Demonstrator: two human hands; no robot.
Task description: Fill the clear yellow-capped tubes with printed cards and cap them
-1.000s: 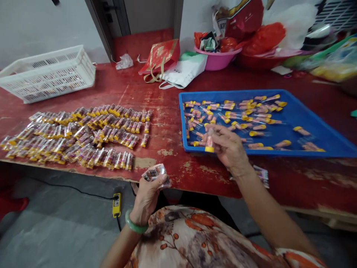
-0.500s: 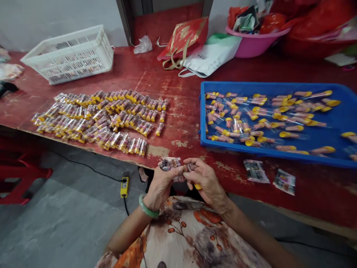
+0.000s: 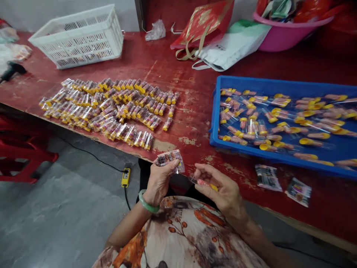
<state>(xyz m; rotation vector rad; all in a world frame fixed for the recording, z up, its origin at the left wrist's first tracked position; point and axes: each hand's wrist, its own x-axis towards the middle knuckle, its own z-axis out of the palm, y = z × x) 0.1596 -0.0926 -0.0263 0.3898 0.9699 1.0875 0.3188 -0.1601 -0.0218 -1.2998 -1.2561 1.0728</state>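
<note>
My left hand [image 3: 161, 179], with a green bangle at the wrist, pinches a small stack of printed plastic sleeves [image 3: 169, 158] near the table's front edge. To its right, my right hand [image 3: 220, 186] grips a clear tube [image 3: 203, 182] with pink contents and a yellow cap. The two hands are apart. Many similar tubes lie loose in a blue tray [image 3: 279, 158] on the right. Rows of wrapped tubes [image 3: 117, 106] with yellow ends cover the table's left part. Two small piles of sleeves [image 3: 267, 178] rest below the tray.
A white plastic crate [image 3: 80, 42] stands at the back left. Behind the tray are a red gift bag [image 3: 206, 22], a white bag [image 3: 234, 48] and a pink basin [image 3: 287, 35]. A yellow power socket [image 3: 126, 177] lies on the floor near a red stool [image 3: 25, 156].
My right hand has moved right with the tube, away from my left hand. The sleeves in my left hand show more fully. The whole view has shifted slightly.
</note>
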